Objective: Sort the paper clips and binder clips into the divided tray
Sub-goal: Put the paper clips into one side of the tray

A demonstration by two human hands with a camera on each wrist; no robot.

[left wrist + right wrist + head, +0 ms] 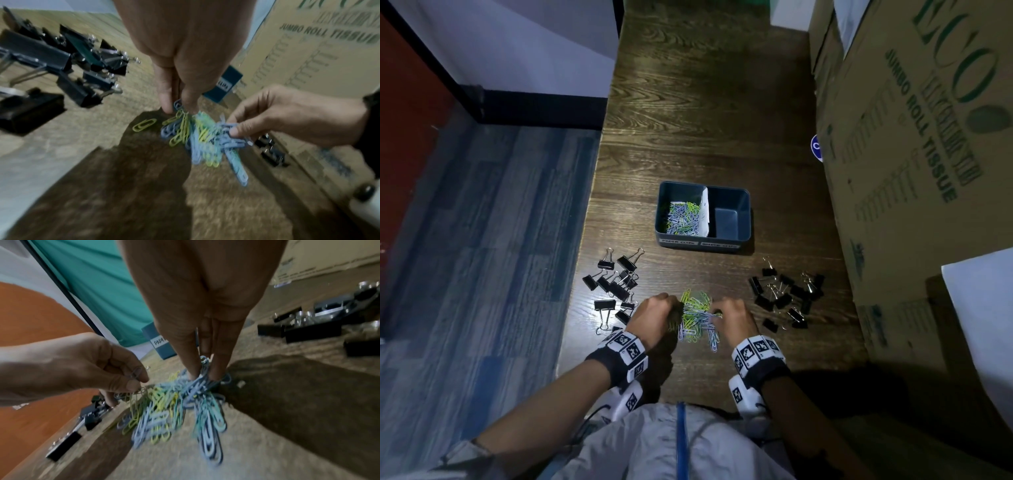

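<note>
A heap of blue, green and yellow paper clips (697, 317) lies on the dark wooden table between my hands. My left hand (655, 313) pinches a few clips at the heap's left side, fingertips (166, 107) closed on them. My right hand (732, 317) pinches a bunch of blue clips (202, 378) at the right side. The dark blue divided tray (743, 219) stands farther back; its left compartment holds paper clips (683, 219), its right compartment holds nothing. Black binder clips lie in two groups, left (614, 284) and right (786, 296) of the heap.
Large cardboard boxes (914, 144) stand along the table's right side, close to the right binder clips. The table's left edge (578, 274) runs just beside the left binder clips, with blue floor below. A white sheet (983, 308) sits at the near right.
</note>
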